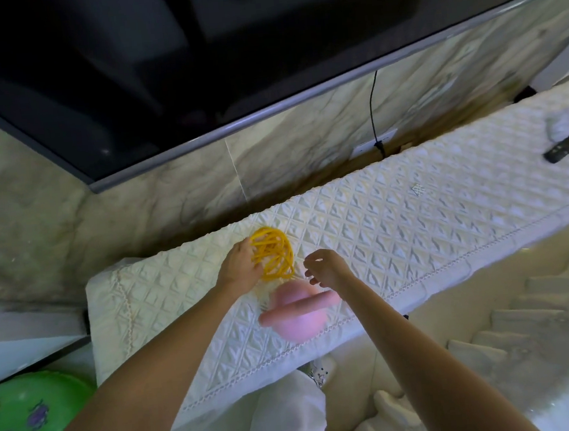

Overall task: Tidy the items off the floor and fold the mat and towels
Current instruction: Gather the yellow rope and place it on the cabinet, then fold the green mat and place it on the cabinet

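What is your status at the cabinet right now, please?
Left hand on yellow ball. Right hand open, empty. Pink toy blurred beside it. Nothing in the way.

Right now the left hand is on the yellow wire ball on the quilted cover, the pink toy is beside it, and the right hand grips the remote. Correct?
Not quite. In the head view the right hand holds nothing, fingers loosely curled above the pink toy; the remote lies untouched far along the quilted cover. The left hand is on the yellow wire ball.

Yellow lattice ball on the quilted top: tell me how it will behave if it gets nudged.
The yellow lattice ball is round, so it will probably roll once the left hand lets go. Its open strands suggest it is light and somewhat springy. The quilted cover may slow it a little.
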